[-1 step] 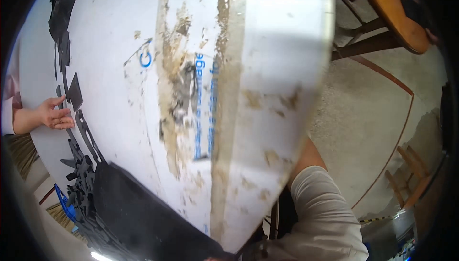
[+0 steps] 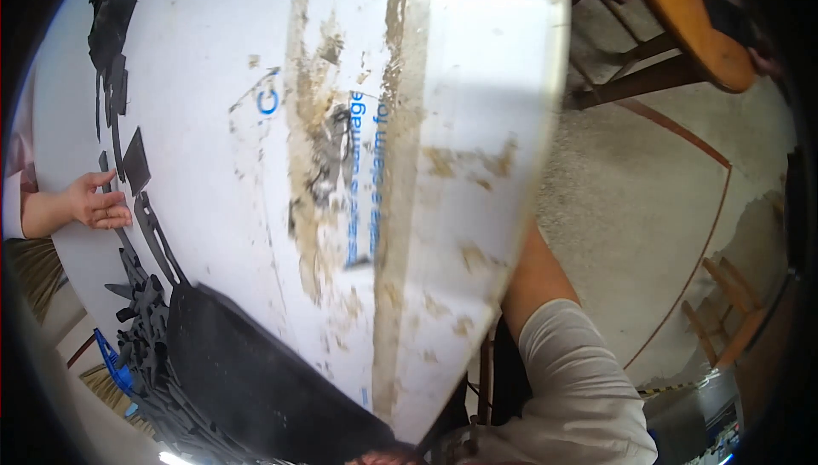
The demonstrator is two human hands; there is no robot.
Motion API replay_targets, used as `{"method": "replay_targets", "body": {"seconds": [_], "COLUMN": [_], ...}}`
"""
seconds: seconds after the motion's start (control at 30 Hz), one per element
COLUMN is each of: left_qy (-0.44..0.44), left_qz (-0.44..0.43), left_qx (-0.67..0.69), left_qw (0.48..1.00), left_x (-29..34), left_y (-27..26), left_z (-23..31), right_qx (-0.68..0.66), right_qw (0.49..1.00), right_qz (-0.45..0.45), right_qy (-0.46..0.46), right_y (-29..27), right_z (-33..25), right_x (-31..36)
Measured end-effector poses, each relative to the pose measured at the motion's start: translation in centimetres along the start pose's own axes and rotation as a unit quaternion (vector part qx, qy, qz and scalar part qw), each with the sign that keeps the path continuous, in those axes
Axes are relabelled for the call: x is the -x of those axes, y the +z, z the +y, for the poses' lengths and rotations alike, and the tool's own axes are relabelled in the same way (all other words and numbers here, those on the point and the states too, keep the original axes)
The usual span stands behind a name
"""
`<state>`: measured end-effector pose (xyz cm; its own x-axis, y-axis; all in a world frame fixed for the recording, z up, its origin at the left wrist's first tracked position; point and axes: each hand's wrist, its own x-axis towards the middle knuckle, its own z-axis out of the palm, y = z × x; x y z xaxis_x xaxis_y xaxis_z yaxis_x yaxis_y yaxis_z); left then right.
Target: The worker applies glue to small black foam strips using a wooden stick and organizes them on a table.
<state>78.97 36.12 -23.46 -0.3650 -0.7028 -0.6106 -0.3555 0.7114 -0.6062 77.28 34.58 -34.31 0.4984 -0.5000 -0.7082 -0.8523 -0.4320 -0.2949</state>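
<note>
A large white carton (image 2: 477, 235) with blue print, brown tape and torn, stained patches fills the middle of the view, close to me. My right forearm (image 2: 545, 273), in a rolled beige sleeve, passes behind its right edge, so the right hand is hidden. At the bottom edge, by the carton's lower corner, shows a sliver of skin, probably my left hand (image 2: 388, 458); its fingers cannot be made out. Beside it a black sheet (image 2: 264, 371) borders the carton's lower left side.
Another person's hand (image 2: 98, 201) reaches in from the left with fingers apart, near black strips (image 2: 153, 235) and a small black piece (image 2: 136, 162). Below lies a heap of black offcuts (image 2: 149, 337). On the right stand a wooden stool (image 2: 694, 22) and a smaller wooden seat (image 2: 724, 307).
The carton's right edge has moved left, baring more of my right forearm and the floor. A bit more skin shows at the bottom edge. The other person's hand has not moved.
</note>
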Motion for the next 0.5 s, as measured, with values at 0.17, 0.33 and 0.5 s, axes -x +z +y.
{"method": "replay_targets", "body": {"seconds": [0.17, 0.33, 0.5], "left_qy": [0.511, 0.608, 0.576], "left_qz": [-0.316, -0.387, -0.457], "left_qx": [-0.355, -0.392, -0.449], "left_qw": [0.716, 0.572, 0.507], "left_x": [-35.9, -38.4, -39.7], "left_y": [-22.8, -27.0, -25.1], "left_z": [-24.5, -24.6, -25.1], "right_qx": [0.205, 0.238, -0.036], "right_qw": [0.887, 0.823, 0.921], "right_qz": [-0.283, -0.305, -0.270], "right_qy": [-0.301, -0.415, -0.279], "right_y": [-15.1, -29.2, -56.9], "right_z": [21.3, 27.6, 26.8], "right_x": [-42.6, -33.8, -26.9]}}
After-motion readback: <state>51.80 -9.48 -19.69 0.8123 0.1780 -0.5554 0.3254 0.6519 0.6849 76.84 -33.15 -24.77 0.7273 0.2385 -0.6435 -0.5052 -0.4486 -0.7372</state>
